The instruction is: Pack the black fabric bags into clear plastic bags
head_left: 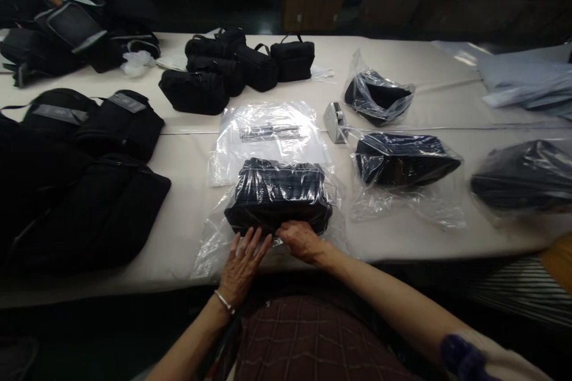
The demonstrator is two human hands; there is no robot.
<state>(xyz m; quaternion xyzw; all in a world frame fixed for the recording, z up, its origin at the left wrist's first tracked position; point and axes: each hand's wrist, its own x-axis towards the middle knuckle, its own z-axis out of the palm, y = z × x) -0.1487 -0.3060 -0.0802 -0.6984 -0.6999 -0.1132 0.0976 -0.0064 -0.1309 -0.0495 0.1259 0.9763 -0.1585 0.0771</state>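
A black bag in a clear plastic sleeve (280, 193) lies at the near edge of the white table (187, 161), on top of a stack of flat clear bags (272, 131). My left hand (241, 265) rests flat with fingers spread on the loose plastic at the bag's near side. My right hand (301, 240) is beside it, fingers curled and pinching the plastic flap against the bag's near edge.
Bagged black bags (402, 158) (378, 95) (522, 175) lie to the right, with a tape dispenser (334, 121) between. Unwrapped black bags (236, 65) sit at the back, larger black bags (80, 190) on the left. Another person is at the far left corner.
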